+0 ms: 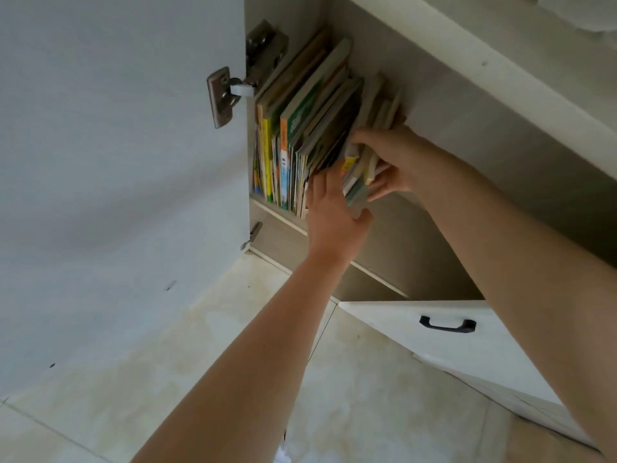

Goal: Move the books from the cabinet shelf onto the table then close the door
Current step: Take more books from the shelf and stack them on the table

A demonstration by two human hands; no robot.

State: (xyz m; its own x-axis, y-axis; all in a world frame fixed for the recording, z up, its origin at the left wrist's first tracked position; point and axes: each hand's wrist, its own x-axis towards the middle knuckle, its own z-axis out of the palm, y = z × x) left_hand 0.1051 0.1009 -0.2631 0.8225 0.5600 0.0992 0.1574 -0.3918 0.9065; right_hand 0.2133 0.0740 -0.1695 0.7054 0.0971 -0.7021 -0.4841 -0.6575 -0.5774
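Fingers (362, 137) of our right hand (397, 158) curl around a small bundle of books (359, 168), thumb on the near side and the other fingers wrapped behind, so the bundle is pinched between them. Our left hand (334, 215) presses flat against the bundle's lower edge, its fingers held together and pointing up, its thumb hooked under the bundle's bottom corner. Both bare forearms reach up from the bottom of the view.

We see the bundle tilted, just beside a tight row of upright books (293, 142) with green, orange and yellow spines, which stands on the cabinet shelf (280, 217) against the left wall of the compartment. Whether the bundle touches the shelf we cannot tell, since our hands hide its base.

To the left, the open door (117, 162) stands wide, hung on a metal hinge (222, 96). Below and to the right, a white drawer front carries a black handle (447, 324). Pale floor tiles (233, 362) lie beneath.
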